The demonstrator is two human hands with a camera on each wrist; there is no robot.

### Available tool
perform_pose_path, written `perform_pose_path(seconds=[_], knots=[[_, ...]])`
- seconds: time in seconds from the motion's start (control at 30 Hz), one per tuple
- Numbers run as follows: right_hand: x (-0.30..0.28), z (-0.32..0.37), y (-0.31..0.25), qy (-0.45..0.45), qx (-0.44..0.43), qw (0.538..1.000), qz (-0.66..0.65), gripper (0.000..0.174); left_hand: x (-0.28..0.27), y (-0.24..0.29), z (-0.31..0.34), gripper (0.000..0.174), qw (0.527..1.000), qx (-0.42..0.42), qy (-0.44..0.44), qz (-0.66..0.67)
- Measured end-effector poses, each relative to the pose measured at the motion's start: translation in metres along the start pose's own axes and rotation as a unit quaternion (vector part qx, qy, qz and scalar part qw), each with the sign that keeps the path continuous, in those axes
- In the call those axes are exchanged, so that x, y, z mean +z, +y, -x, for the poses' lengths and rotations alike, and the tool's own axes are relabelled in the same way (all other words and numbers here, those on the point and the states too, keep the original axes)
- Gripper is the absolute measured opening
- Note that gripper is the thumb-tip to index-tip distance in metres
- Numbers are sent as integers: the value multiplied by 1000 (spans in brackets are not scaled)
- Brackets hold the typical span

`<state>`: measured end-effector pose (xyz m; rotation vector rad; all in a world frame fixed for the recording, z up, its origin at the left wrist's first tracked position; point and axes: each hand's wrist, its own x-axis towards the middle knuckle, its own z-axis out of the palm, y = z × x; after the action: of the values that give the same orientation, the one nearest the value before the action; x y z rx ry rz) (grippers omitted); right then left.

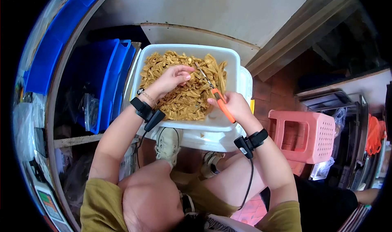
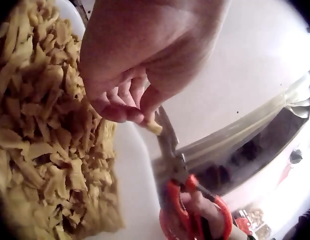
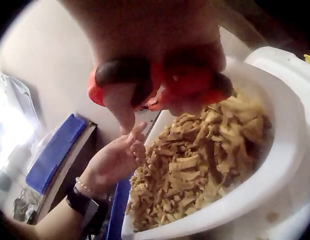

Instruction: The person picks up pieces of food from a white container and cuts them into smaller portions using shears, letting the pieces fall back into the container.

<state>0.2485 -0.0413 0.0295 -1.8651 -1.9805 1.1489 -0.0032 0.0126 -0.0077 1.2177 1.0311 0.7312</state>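
Over a white plastic tub [image 1: 233, 64] filled with brownish-yellow strips and chunks [image 1: 179, 103], both hands are at work. My left hand [image 1: 173, 77] pinches a small pale-yellow piece [image 2: 155, 128] between thumb and fingertips, seen best in the left wrist view. My right hand [image 1: 237, 106] grips a pair of scissors [image 1: 220, 101], its fingers through the orange-red handles with dark inner sides. The metal blades [image 2: 168, 137] point toward the left hand and lie right beside the pinched piece. Longer strips [image 1: 212, 66] lie at the tub's right side.
A white lid-like plastic surface [image 1: 204, 140] lies under the tub. Blue bins [image 1: 116, 80] stand on the left, a pink plastic stool [image 1: 322, 136] on the right. A pale panel [image 1: 212, 11] rises behind the tub. The person's shoes [image 1: 168, 144] are close in front.
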Motion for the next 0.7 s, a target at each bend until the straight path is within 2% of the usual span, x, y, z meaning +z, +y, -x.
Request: perform_pose_path(seconds=[0.13,0.2,0.3,0.33,0.37,0.4,0.5,0.7], knots=[[2,-5,9,21,3,1000,12,64,1,1,1,28,999,-49,-15,3],[1,-5,10,24,7,1000,6,63,3,0,2,25,999,-45,-6,14],[-2,-5,11,58,13,998,1,60,-2,-6,0,26,989,-73,17,129],[-3,-5,11,56,34,997,-43,58,-2,-6,0,26,989,-71,17,129],[-5,-5,12,54,54,993,-87,56,-2,-6,1,25,981,-58,18,186],[-4,-8,17,56,53,993,-86,56,0,-4,2,23,969,-45,19,242],[-1,-14,30,75,60,992,-82,64,6,7,4,19,957,-49,58,278],[-5,-8,25,80,41,991,-99,61,9,20,0,17,964,-7,48,263]])
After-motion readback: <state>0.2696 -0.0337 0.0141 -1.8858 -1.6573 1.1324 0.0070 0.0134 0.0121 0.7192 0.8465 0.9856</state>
